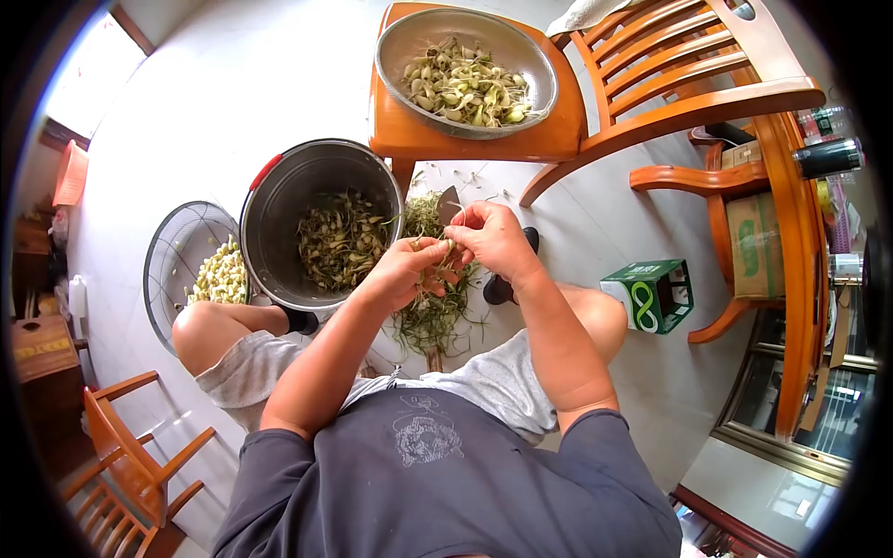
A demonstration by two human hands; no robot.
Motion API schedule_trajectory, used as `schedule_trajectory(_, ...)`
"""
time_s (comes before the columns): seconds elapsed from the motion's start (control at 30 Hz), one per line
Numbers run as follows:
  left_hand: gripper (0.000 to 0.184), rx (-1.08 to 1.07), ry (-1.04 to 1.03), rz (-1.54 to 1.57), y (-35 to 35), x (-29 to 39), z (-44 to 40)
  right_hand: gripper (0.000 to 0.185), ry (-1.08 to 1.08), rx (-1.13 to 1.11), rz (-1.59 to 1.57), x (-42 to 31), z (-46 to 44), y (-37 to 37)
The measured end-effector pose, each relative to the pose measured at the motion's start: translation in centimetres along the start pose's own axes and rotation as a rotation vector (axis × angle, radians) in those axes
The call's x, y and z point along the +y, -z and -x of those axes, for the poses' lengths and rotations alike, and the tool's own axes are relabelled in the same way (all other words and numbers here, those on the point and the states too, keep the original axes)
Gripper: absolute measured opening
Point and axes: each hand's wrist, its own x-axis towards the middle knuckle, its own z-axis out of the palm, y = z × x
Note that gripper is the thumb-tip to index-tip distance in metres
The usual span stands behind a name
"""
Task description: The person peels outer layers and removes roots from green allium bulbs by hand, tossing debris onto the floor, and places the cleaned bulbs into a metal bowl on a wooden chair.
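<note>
My left hand (414, 272) is closed, its fingertips pinching a small pale onion-like bulb (448, 247) with stringy roots and stalk. Meeting it from the right, my right hand (490, 240) has thumb and fingers pinched on the same bulb; a thin whitish strand rises above them. Just behind the fingers shows a dark, pointed blade (448, 205); its handle is hidden, and I cannot tell what supports it. Below both hands lies a pile of green trimmings (437, 321). Left of them stands a deep metal pot (270, 223) holding many untrimmed bulbs (342, 240).
On an orange wooden chair (386, 121) sits a metal colander (549, 88) of bulbs. A mesh basket (172, 237) with cleaned whitish bulbs (221, 272) is beside the pot. A green box (648, 296) stands on the floor at right. Another wooden chair (130, 456) is lower left.
</note>
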Motion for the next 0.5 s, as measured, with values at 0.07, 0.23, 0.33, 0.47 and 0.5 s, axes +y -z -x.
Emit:
schedule_trajectory(0.07, 0.022, 0.056, -0.051, -0.101, -0.5, 0.1, 0.0, 0.012, 0.016, 0.053, 0.007, 0.1, -0.1, 0.2)
schedule_trajectory(0.23, 0.019, 0.111, -0.054, -0.211, -0.6, -0.4, -0.5, 0.017, 0.01, 0.045, 0.179, 0.6, -0.1, 0.9)
schedule_trajectory(0.33, 0.017, 0.138, -0.046, -0.214, -0.9, -0.7, -0.6, 0.02, 0.016, 0.04, 0.289, 0.8, 0.1, 1.0)
schedule_trajectory(0.47, 0.014, 0.223, -0.004, -0.245, -1.6, -0.3, -0.2, 0.022, -0.056, 0.034, 0.252, -0.1, 0.5, 0.9)
schedule_trajectory(0.5, 0.013, 0.244, -0.023, -0.254, -1.6, -0.4, -0.3, 0.021, -0.047, 0.041, 0.26, -0.2, 0.5, 0.8)
